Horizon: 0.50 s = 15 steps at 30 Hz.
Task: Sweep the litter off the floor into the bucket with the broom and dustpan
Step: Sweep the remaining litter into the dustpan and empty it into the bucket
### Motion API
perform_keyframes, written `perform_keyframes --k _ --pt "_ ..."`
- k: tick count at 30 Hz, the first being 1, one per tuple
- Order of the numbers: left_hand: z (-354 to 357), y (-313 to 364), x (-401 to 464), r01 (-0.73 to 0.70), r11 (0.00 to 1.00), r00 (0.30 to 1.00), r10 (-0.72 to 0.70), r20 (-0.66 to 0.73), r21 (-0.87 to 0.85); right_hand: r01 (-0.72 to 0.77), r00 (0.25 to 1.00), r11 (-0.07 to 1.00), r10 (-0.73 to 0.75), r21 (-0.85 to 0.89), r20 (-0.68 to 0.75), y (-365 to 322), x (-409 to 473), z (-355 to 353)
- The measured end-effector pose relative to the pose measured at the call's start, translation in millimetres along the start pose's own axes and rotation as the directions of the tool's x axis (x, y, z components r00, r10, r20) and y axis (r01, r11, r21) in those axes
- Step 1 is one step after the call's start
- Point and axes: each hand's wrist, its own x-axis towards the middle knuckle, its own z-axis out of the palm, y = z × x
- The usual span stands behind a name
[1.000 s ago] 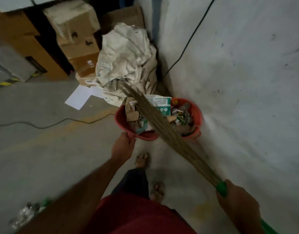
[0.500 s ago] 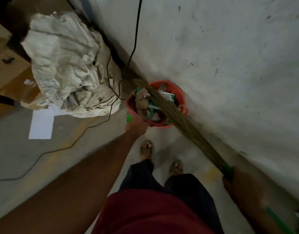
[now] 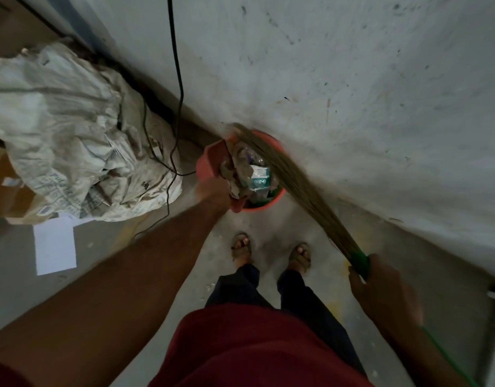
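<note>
Sack (image 3: 70,135) slumped far left, paper sheet (image 3: 55,245) flat on floor below | left hand (image 3: 212,189) grip closed on red dustpan (image 3: 212,160), tipped at bucket (image 3: 264,203) rim | bucket by wall, litter (image 3: 249,170) heaped inside | broom (image 3: 293,180) bristles slanted across bucket | right hand (image 3: 380,286) grip wrapped round green broom handle.

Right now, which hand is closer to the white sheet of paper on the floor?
Left. The left hand grips the red bucket rim, across the cable from the paper. The right hand holds the broom handle, far over by the wall.
</note>
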Motion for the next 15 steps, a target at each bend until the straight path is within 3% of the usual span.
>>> perform_keyframes --k 2,5,8,11,15 --pt "-4 3 -4 -0.025 0.99 0.999 0.029 -0.027 0.142 -0.004 1.0 1.0 0.004 0.016 0.004 -1 -4 2" --pt "-11 14 -9 -0.103 0.945 0.994 0.086 0.069 0.311 -0.013 1.0 0.999 0.013 0.044 -0.006 -1 -7 4" --pt "-14 16 -9 -0.267 0.822 0.964 0.223 0.147 0.503 -0.036 0.999 0.998 0.035 0.043 0.026 0 -11 7" --pt "-14 20 -9 -0.265 0.707 0.961 0.25 0.119 0.656 -0.047 0.998 0.998 0.044 0.048 0.048 2 -14 11" --pt "-11 16 -12 -0.264 0.634 0.961 0.237 0.143 0.727 -0.044 0.996 0.998 0.04 0.054 0.076 10 -13 15"
